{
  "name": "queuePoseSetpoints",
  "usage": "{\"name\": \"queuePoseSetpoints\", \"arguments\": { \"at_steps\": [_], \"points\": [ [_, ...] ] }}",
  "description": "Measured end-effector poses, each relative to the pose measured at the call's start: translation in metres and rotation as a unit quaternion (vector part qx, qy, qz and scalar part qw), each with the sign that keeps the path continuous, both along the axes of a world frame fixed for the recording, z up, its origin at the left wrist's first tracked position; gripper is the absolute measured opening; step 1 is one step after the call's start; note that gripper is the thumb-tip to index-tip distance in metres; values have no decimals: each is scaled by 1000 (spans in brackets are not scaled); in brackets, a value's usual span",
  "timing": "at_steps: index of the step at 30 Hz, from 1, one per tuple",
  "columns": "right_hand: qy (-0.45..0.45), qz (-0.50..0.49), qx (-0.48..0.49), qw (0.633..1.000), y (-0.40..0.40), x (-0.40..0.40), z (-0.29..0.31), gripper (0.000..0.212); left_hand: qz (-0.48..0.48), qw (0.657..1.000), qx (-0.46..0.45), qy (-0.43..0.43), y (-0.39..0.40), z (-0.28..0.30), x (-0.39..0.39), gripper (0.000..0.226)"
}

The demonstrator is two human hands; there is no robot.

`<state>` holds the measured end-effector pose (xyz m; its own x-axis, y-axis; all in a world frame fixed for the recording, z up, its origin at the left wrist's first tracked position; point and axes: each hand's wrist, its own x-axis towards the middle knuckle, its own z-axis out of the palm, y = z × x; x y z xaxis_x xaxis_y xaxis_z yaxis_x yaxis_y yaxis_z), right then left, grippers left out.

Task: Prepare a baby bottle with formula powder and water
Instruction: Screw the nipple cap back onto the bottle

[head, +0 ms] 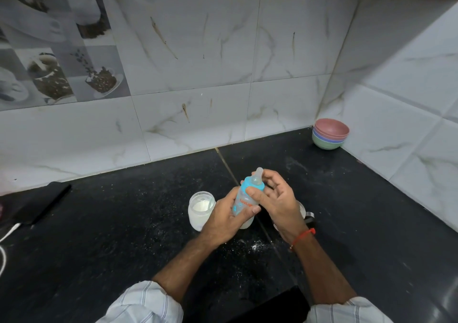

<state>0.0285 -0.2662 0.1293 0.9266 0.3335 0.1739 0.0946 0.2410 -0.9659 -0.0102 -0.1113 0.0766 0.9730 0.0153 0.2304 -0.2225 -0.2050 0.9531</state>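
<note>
A clear baby bottle (244,202) with a blue collar and a pale teat stands upright on the black counter (124,236), with whitish liquid in its lower part. My left hand (226,220) grips the bottle's body from the left. My right hand (275,199) holds the blue collar, thumb across its front and fingers curled behind the teat. An open glass jar (201,210) of white formula powder stands just left of the bottle, touching my left hand's back.
White powder is spilled on the counter in front of the bottle. A small container (307,217) is partly hidden behind my right wrist. Stacked coloured bowls (330,134) sit in the back right corner. A dark phone (42,202) with a white cable lies at the left.
</note>
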Motion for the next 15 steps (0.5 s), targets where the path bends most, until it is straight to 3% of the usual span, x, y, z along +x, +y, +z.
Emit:
{"name": "queuePoseSetpoints", "arguments": {
  "at_steps": [7,11,15],
  "points": [
    [-1,30,14,999,0,-3,-6,47,33,999,-26,5,4,-1,-1,59],
    [-25,-20,9,999,4,-4,-5,48,37,999,-13,-9,6,2,-2,55],
    [-48,4,-10,999,3,-4,-7,63,31,999,-2,-13,5,2,-2,65]
  ]
}}
